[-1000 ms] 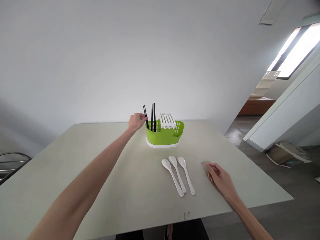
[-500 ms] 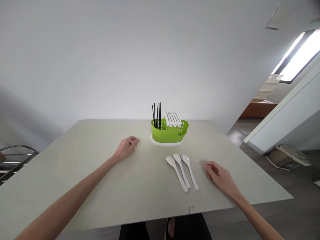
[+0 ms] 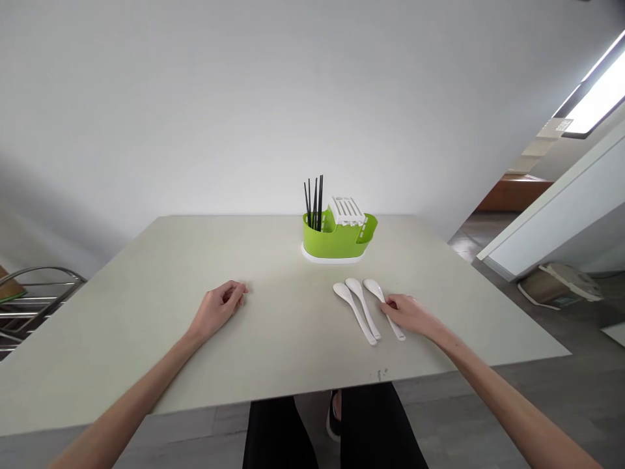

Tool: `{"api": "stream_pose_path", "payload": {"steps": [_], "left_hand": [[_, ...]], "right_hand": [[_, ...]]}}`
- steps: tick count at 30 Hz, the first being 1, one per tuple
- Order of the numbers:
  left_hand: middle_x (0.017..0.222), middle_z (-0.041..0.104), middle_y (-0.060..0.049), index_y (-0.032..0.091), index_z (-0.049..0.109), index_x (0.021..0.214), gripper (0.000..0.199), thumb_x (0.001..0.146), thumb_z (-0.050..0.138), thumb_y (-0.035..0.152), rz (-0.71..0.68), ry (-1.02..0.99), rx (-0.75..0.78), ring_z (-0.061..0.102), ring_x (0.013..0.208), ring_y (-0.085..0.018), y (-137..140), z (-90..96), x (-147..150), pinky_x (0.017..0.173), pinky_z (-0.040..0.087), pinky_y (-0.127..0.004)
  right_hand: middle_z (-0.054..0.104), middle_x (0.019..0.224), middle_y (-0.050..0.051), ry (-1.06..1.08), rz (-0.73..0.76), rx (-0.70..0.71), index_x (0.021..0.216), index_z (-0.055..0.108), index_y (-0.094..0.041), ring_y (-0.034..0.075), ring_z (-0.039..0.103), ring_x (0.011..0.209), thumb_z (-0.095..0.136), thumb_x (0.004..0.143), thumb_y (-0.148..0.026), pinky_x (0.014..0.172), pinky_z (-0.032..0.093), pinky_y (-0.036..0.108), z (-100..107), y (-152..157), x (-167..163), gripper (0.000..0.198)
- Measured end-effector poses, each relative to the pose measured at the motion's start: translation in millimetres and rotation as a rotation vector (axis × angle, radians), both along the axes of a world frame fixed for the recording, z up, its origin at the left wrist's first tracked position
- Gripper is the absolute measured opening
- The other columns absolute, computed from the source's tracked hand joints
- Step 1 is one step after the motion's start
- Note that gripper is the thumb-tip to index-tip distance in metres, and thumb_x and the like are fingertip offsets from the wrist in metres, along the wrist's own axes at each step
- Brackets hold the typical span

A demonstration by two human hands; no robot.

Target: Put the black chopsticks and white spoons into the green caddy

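Three white spoons lie side by side on the table, bowls pointing away from me: a left one (image 3: 342, 290), a middle one (image 3: 353, 285) and a right one (image 3: 374, 288) set a little apart. My right hand (image 3: 410, 314) pinches the handle of the right spoon, which still lies on the tabletop. On the left, my left hand (image 3: 219, 307) rests on the table with fingers curled in and nothing visible in them. Beyond the spoons stands a green utensil holder (image 3: 334, 246) with a white slotted top (image 3: 347, 210). Several black chopsticks (image 3: 319, 203) stand upright in its left compartment.
The pale table (image 3: 244, 371) meets a white wall (image 3: 244, 117) at its far edge. A metal rack (image 3: 39, 299) stands past the left side. A bin (image 3: 559, 286) sits on the floor at the right. My legs (image 3: 283, 433) are under the near edge.
My right hand has moved left onto the right spoon and taken hold of its handle. My left hand has drawn back toward the left. The view has tilted slightly downward.
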State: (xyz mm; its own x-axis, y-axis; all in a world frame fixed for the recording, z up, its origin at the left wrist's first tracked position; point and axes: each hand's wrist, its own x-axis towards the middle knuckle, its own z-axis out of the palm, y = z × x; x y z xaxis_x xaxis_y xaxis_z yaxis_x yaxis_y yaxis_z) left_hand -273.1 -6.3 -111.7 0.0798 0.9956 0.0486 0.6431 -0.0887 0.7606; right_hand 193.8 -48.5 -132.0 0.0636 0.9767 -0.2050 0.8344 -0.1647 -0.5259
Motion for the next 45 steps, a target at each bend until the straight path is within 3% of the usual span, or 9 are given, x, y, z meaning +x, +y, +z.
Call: {"api": "stream_pose_path", "payload": {"steps": [7, 13, 17, 20, 24, 28, 32, 38, 45], "left_hand": [[0.073, 0.066, 0.001, 0.022, 0.069, 0.092, 0.042, 0.105, 0.044, 0.054, -0.068, 0.160, 0.145, 0.054, 0.060, -0.015, -10, 0.2, 18, 0.062, 0.046, -0.027], [0.146, 0.061, -0.018, 0.021, 0.049, 0.146, 0.046, 0.107, 0.054, 0.044, -0.523, 0.364, 0.745, 0.062, 0.132, -0.029, -50, 42.8, 94, 0.106, 0.054, -0.045], [0.131, 0.071, -0.015, 0.020, 0.047, 0.147, 0.038, 0.109, 0.048, 0.022, -0.863, 0.576, 0.904, 0.072, 0.107, -0.023, -68, 76.9, 128, 0.092, 0.058, -0.038], [0.106, 0.076, -0.008, 0.016, 0.053, 0.137, 0.035, 0.106, 0.041, 0.005, -0.967, 0.692, 0.916, 0.072, 0.085, -0.019, -70, 88.6, 132, 0.078, 0.057, -0.032], [0.110, 0.075, -0.010, 0.018, 0.048, 0.144, 0.046, 0.101, 0.044, 0.001, -0.910, 0.734, 0.897, 0.072, 0.094, -0.021, -51, 96.3, 116, 0.083, 0.058, -0.034], [0.130, 0.070, -0.011, 0.024, 0.040, 0.156, 0.078, 0.086, 0.035, -0.010, -0.631, 0.765, 0.828, 0.070, 0.111, -0.024, -12, 113.6, 88, 0.094, 0.058, -0.040], [0.135, 0.064, -0.013, 0.023, 0.041, 0.157, 0.084, 0.080, 0.033, -0.010, -0.324, 0.811, 0.764, 0.069, 0.108, -0.026, 27, 136.6, 75, 0.089, 0.058, -0.040], [0.131, 0.063, -0.015, 0.018, 0.048, 0.151, 0.077, 0.081, 0.035, -0.010, -0.247, 0.899, 0.680, 0.066, 0.109, -0.029, 75, 150.4, 100, 0.091, 0.055, -0.043], [0.129, 0.064, -0.015, 0.017, 0.058, 0.140, 0.070, 0.080, 0.035, -0.013, -0.305, 1.032, 0.662, 0.063, 0.113, -0.028, 117, 141.1, 134, 0.096, 0.051, -0.043]], "right_hand": [[0.055, 0.070, -0.001, 0.201, 0.046, -0.024, 0.077, 0.045, -0.025, 0.017, 0.055, 0.065, 0.041, 0.104, -0.053, 0.063, 0.040, 0.031, 42, -28, -7, 0.039], [0.057, 0.072, -0.003, 0.462, 0.468, -0.262, 0.093, 0.050, -0.023, 0.016, 0.056, 0.067, 0.040, 0.108, -0.061, 0.071, 0.046, 0.030, 107, -63, -57, 0.041], [0.056, 0.066, -0.004, 0.473, 0.637, -0.380, 0.093, 0.050, -0.023, 0.015, 0.056, 0.063, 0.043, 0.109, -0.054, 0.064, 0.043, 0.028, 116, -66, -76, 0.036], [0.055, 0.066, -0.004, 0.503, 0.679, -0.414, 0.092, 0.050, -0.023, 0.013, 0.052, 0.062, 0.045, 0.108, -0.055, 0.061, 0.040, 0.026, 110, -66, -72, 0.036], [0.056, 0.076, -0.003, 0.638, 0.608, -0.324, 0.112, 0.058, -0.022, 0.014, 0.053, 0.070, 0.052, 0.105, -0.060, 0.070, 0.045, 0.029, 100, -66, -51, 0.039], [0.062, 0.094, 0.003, 0.747, 0.318, -0.146, 0.130, 0.060, -0.021, 0.018, 0.058, 0.083, 0.058, 0.099, -0.064, 0.084, 0.050, 0.036, 88, -60, -15, 0.053], [0.065, 0.117, 0.009, 0.785, 0.016, 0.066, 0.118, 0.069, -0.023, 0.020, 0.061, 0.085, 0.068, 0.086, -0.071, 0.081, 0.053, 0.038, 51, -41, 23, 0.058], [0.065, 0.080, 0.001, 0.837, -0.218, 0.260, 0.110, 0.067, -0.021, 0.016, 0.056, 0.064, 0.077, 0.073, -0.074, 0.068, 0.049, 0.034, -13, -28, 51, 0.065], [0.062, 0.073, -0.002, 0.808, -0.123, 0.301, 0.115, 0.064, -0.022, 0.016, 0.055, 0.063, 0.065, 0.091, -0.070, 0.069, 0.046, 0.033, -27, -35, 56, 0.054]]}}
